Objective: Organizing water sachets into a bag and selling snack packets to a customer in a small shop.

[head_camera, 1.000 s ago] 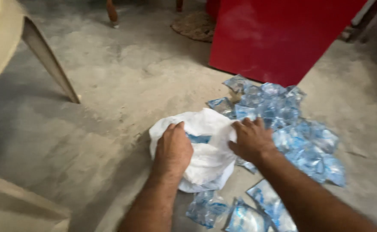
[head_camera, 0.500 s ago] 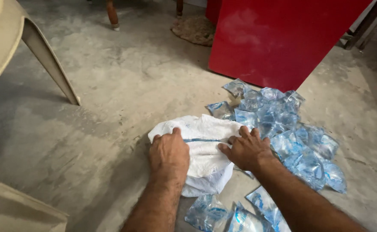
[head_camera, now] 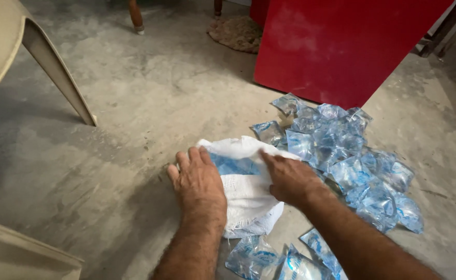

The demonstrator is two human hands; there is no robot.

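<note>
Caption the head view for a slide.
Both hands, left hand and right hand, press open a white woven sack beside piled clear water sachets on concrete.

Red cabinet, beige chair leg, woven mat.

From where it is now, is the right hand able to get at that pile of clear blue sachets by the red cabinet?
Probably yes: the right hand rests on the white sack, and the sachet pile lies just beside it with nothing between.
</note>
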